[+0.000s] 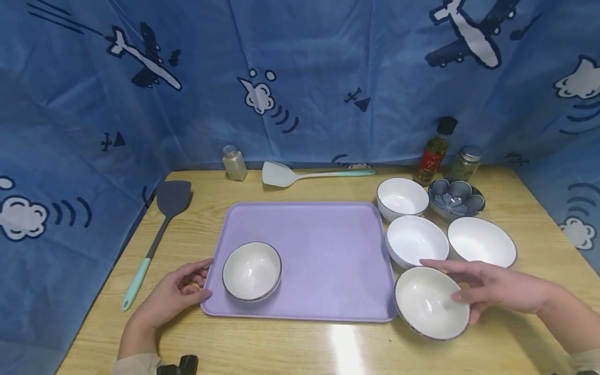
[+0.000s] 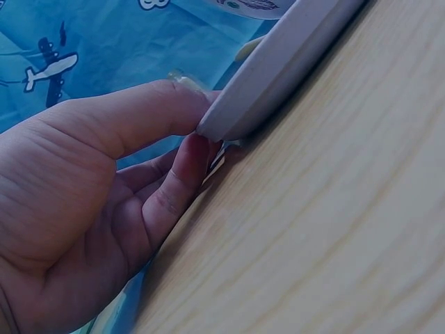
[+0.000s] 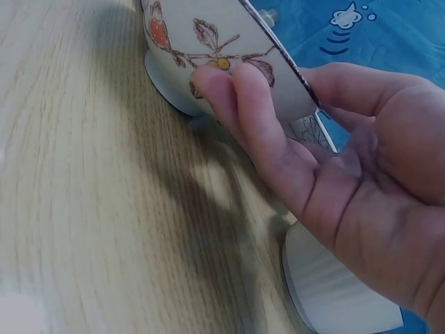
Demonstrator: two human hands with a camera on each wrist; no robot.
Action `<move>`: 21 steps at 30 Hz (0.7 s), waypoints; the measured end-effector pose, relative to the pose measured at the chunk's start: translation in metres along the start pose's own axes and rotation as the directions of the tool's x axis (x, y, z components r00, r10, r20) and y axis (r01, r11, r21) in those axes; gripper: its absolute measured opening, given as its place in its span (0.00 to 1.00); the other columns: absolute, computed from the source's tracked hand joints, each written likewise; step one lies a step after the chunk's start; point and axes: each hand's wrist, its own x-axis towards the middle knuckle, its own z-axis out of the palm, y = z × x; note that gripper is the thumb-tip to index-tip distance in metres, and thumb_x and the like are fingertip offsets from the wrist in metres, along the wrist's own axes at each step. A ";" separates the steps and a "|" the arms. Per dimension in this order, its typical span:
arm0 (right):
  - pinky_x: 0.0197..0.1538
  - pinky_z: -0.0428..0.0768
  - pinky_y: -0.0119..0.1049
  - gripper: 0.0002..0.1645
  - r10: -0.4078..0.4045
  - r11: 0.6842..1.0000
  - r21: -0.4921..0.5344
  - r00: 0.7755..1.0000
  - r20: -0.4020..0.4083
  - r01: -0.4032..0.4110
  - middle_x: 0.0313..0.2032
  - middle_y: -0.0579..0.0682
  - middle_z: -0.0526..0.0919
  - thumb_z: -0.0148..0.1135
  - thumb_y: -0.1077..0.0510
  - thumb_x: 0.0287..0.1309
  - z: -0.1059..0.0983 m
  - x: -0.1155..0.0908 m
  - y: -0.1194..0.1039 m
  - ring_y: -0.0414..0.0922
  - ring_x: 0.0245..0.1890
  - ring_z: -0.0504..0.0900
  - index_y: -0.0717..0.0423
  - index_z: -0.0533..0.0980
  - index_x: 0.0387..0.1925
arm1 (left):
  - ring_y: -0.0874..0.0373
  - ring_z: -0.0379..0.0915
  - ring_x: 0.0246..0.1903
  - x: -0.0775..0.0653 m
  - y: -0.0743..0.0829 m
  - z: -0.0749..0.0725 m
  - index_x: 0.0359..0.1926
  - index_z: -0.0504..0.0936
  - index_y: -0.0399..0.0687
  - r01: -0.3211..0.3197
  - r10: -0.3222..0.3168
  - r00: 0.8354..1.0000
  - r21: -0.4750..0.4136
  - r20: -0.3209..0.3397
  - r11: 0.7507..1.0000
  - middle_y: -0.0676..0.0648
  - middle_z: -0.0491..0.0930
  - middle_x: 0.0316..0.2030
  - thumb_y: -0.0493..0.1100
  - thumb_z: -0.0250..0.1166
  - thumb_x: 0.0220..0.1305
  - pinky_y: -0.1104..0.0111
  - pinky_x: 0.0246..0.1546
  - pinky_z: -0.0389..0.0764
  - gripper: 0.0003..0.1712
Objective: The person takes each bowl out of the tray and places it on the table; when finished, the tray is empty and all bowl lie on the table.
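Observation:
At the left end of a lilac tray, my left hand pinches the rim; in the left wrist view the thumb lies against the edge and fingers reach beneath it. A cream bowl with a dark rim stands on the tray's left part. My right hand grips another cream bowl by its right side, tilted, just off the tray's front right corner. Its outer wall carries a painted leaf-and-flower pattern, with fingers against it. Whether its foot touches the table cannot be told.
White bowls and a dark patterned bowl cluster right of the tray. Behind them stand a red-labelled bottle and a jar. Another jar and a pale spatula lie along the back; a dark spatula lies left.

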 end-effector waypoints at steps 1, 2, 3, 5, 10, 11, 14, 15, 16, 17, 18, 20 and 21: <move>0.40 0.84 0.52 0.41 0.004 1.000 0.001 1.000 -0.001 -0.004 0.72 0.30 0.58 0.45 0.71 0.72 0.000 0.000 0.000 0.60 0.34 0.86 0.55 0.44 0.79 | 0.63 0.74 0.41 0.000 0.000 0.000 0.70 0.70 0.44 -0.003 0.003 1.000 0.001 0.001 1.000 0.40 0.75 0.48 0.43 0.74 0.59 0.74 0.39 0.76 0.39; 0.40 0.84 0.52 0.41 0.009 1.000 -0.002 1.000 -0.005 -0.009 0.72 0.30 0.58 0.45 0.71 0.72 0.001 0.000 -0.001 0.59 0.35 0.86 0.54 0.44 0.79 | 0.63 0.74 0.41 0.000 0.000 0.000 0.70 0.70 0.44 -0.005 0.005 1.000 0.000 0.001 1.000 0.40 0.76 0.48 0.43 0.74 0.59 0.74 0.39 0.76 0.39; 0.40 0.84 0.52 0.41 0.013 1.000 -0.005 1.000 -0.007 -0.013 0.72 0.30 0.58 0.45 0.71 0.72 0.001 0.000 -0.001 0.59 0.34 0.86 0.54 0.44 0.79 | 0.63 0.74 0.41 0.000 0.000 0.001 0.70 0.70 0.43 -0.006 0.006 1.000 0.001 0.001 1.000 0.40 0.76 0.48 0.43 0.74 0.59 0.74 0.39 0.76 0.39; 0.40 0.84 0.52 0.41 0.024 1.000 -0.010 1.000 -0.015 -0.024 0.70 0.32 0.59 0.45 0.70 0.72 0.002 -0.001 -0.001 0.59 0.34 0.86 0.53 0.44 0.80 | 0.63 0.74 0.41 0.001 0.000 0.001 0.70 0.70 0.43 -0.008 0.008 1.000 0.007 -0.001 1.000 0.40 0.76 0.48 0.43 0.74 0.59 0.75 0.39 0.76 0.39; 0.40 0.84 0.53 0.41 0.042 0.999 -0.015 0.999 -0.032 -0.043 0.68 0.36 0.64 0.45 0.70 0.73 0.003 -0.002 0.000 0.58 0.39 0.85 0.51 0.44 0.80 | 0.63 0.73 0.41 0.002 -0.001 0.000 0.69 0.71 0.44 -0.018 0.018 1.000 0.012 -0.007 1.000 0.41 0.76 0.47 0.44 0.74 0.58 0.75 0.39 0.76 0.39; 0.41 0.84 0.53 0.41 0.043 0.999 -0.011 0.999 -0.032 -0.044 0.68 0.36 0.64 0.45 0.70 0.73 0.003 -0.002 0.000 0.59 0.40 0.85 0.51 0.44 0.80 | 0.63 0.73 0.41 0.003 -0.001 0.000 0.69 0.71 0.44 -0.025 0.025 1.000 0.015 -0.005 1.000 0.41 0.76 0.48 0.43 0.74 0.58 0.75 0.39 0.76 0.39; 0.41 0.84 0.54 0.40 0.042 0.999 -0.001 0.999 -0.025 -0.042 0.69 0.35 0.64 0.44 0.69 0.73 0.003 -0.003 0.000 0.60 0.41 0.86 0.51 0.44 0.80 | 0.63 0.73 0.41 0.003 -0.002 -0.001 0.69 0.71 0.43 -0.033 0.034 0.999 0.018 -0.009 0.999 0.41 0.76 0.48 0.43 0.74 0.59 0.75 0.38 0.76 0.39; 0.42 0.84 0.54 0.40 0.043 0.999 0.007 0.999 -0.022 -0.042 0.69 0.34 0.63 0.44 0.69 0.74 0.003 -0.003 0.000 0.60 0.40 0.86 0.51 0.43 0.80 | 0.63 0.74 0.41 0.003 -0.002 -0.001 0.69 0.70 0.43 -0.034 0.034 0.999 0.018 -0.009 0.999 0.42 0.76 0.48 0.42 0.74 0.59 0.75 0.38 0.76 0.39; 0.42 0.84 0.54 0.40 0.043 0.999 0.014 0.999 -0.017 -0.043 0.69 0.34 0.62 0.43 0.69 0.74 0.003 -0.003 -0.001 0.61 0.40 0.86 0.51 0.43 0.80 | 0.63 0.74 0.41 0.002 -0.002 0.000 0.69 0.70 0.42 -0.033 0.033 0.999 0.019 -0.010 0.999 0.42 0.76 0.48 0.42 0.74 0.59 0.75 0.38 0.76 0.39; 0.42 0.84 0.54 0.40 0.046 0.999 0.022 0.999 -0.013 -0.045 0.69 0.33 0.62 0.42 0.69 0.74 0.003 -0.003 -0.001 0.61 0.39 0.86 0.51 0.43 0.80 | 0.63 0.73 0.41 0.002 -0.002 0.000 0.69 0.70 0.42 -0.032 0.033 0.999 0.021 -0.009 0.999 0.42 0.76 0.48 0.42 0.74 0.59 0.75 0.38 0.76 0.39; 0.43 0.84 0.54 0.39 0.049 0.998 0.027 0.999 -0.012 -0.049 0.69 0.33 0.62 0.42 0.69 0.74 0.003 -0.003 -0.001 0.61 0.39 0.86 0.51 0.43 0.80 | 0.63 0.73 0.41 0.002 -0.002 0.000 0.69 0.70 0.43 -0.026 0.027 1.000 0.019 -0.011 0.999 0.42 0.76 0.48 0.43 0.74 0.58 0.74 0.38 0.76 0.39; 0.43 0.84 0.54 0.39 0.064 0.997 0.033 0.998 -0.013 -0.063 0.69 0.31 0.61 0.41 0.68 0.75 0.003 -0.003 -0.002 0.62 0.37 0.86 0.50 0.43 0.80 | 0.63 0.73 0.41 0.002 -0.002 0.000 0.69 0.71 0.43 -0.019 0.019 1.000 0.017 -0.014 1.000 0.42 0.76 0.48 0.43 0.74 0.58 0.74 0.38 0.76 0.39; 0.43 0.84 0.54 0.39 0.069 0.997 0.032 0.997 -0.014 -0.069 0.69 0.29 0.60 0.41 0.68 0.75 0.002 -0.004 -0.003 0.62 0.37 0.86 0.50 0.43 0.80 | 0.63 0.73 0.41 0.001 -0.002 0.000 0.69 0.71 0.43 -0.017 0.017 1.000 0.020 -0.014 1.000 0.42 0.76 0.48 0.43 0.74 0.58 0.74 0.38 0.76 0.39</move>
